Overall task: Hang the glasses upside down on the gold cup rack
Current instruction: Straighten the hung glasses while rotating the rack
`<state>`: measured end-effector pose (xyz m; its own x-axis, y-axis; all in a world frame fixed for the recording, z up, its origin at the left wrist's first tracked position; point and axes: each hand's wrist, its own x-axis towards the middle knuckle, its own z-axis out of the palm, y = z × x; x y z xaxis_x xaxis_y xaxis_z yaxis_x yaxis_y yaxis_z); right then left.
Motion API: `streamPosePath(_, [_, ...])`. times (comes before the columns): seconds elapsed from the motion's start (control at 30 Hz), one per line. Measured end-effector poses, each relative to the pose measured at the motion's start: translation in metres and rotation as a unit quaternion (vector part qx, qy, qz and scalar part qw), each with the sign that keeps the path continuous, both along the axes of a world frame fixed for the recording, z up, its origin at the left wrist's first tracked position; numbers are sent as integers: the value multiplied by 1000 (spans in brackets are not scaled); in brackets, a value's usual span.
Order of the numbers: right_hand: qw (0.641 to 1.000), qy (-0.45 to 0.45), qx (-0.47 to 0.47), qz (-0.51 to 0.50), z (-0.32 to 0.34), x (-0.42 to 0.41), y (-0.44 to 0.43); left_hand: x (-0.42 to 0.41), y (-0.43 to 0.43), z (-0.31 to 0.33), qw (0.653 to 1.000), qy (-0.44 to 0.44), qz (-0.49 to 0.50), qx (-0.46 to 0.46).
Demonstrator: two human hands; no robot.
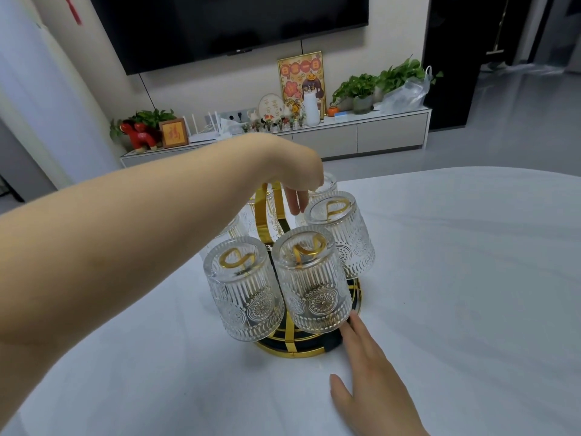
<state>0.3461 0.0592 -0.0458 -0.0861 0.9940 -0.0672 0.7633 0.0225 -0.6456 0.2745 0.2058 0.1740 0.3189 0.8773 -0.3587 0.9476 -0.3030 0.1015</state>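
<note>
The gold cup rack stands on the white table, with several ribbed clear glasses hung upside down on its prongs. Nearest me are a front left glass and a front middle glass; another glass hangs to the right, and more are partly hidden behind my arm. My left hand hovers over the rack's top handle, fingers hanging down and holding nothing. My right hand lies flat on the table, its fingertips touching the rack's base ring.
Beyond the table stands a low white TV cabinet with plants, framed pictures and small ornaments, under a wall-mounted TV. A dark doorway lies at the far right. Grey floor separates the table and the cabinet.
</note>
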Motion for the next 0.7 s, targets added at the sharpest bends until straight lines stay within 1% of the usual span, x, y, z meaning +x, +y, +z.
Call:
streamPosePath(0.1, [1000, 2, -1, -1, -1, 0, 0, 1, -2, 5, 998, -59, 13, -11])
streamPosePath(0.27, [1000, 2, 4, -3, -2, -1, 1, 2, -2, 3, 997, -71, -35, -2])
streamPosePath(0.37, [1000, 3, 2, -2, -2, -1, 1, 1, 2, -1, 992, -114, -55, -11])
streamPosePath(0.5, [1000, 0, 1, 0, -1, -1, 0, -2, 1, -7, 984, -154, -80, -46])
streamPosePath(0.57, [1000, 0, -1, 0, 0, -1, 0, -2, -1, -8, 982, -152, -98, -52])
streamPosePath(0.7, [1000, 2, -2, 1, 0, 0, 0, 1, -3, -11, 985, -101, -137, -8])
